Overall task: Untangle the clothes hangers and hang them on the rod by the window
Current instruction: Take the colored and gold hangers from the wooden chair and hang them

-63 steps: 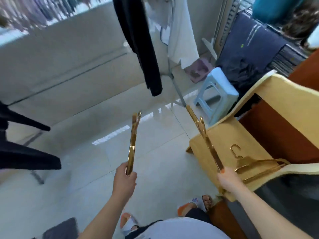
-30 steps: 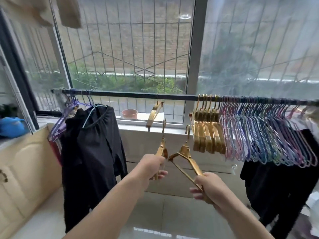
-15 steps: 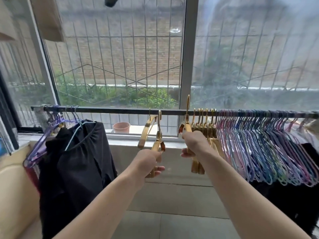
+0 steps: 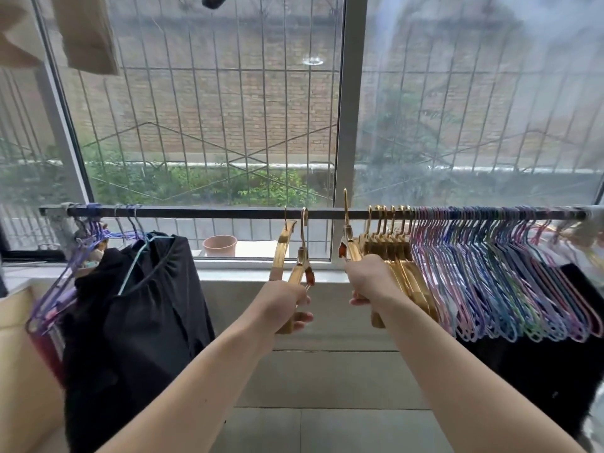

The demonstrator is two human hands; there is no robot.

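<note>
A dark rod [image 4: 228,213] runs across in front of the window. My left hand [image 4: 281,304] grips a gold hanger [image 4: 300,266] whose hook reaches up to the rod's height. My right hand [image 4: 371,279] grips another gold hanger [image 4: 348,243]; its hook pokes up just above the rod, at the left end of a bunch of gold hangers [image 4: 392,246] hung there. One more gold hanger [image 4: 281,246] hangs alone on the rod left of my left hand. Whether either held hook rests on the rod I cannot tell.
Many pastel wire hangers [image 4: 506,273] crowd the rod's right half, with dark clothes below. A black garment [image 4: 137,322] on a wire hanger and purple hangers [image 4: 65,256] hang at the left end. A pink pot [image 4: 219,245] sits on the sill. A pale cabinet [image 4: 19,354] stands at the lower left.
My view turned from the floor and the hanger box up to the window rod. Both hands carried their gold hangers up to the rod; in the last half second they barely moved.
</note>
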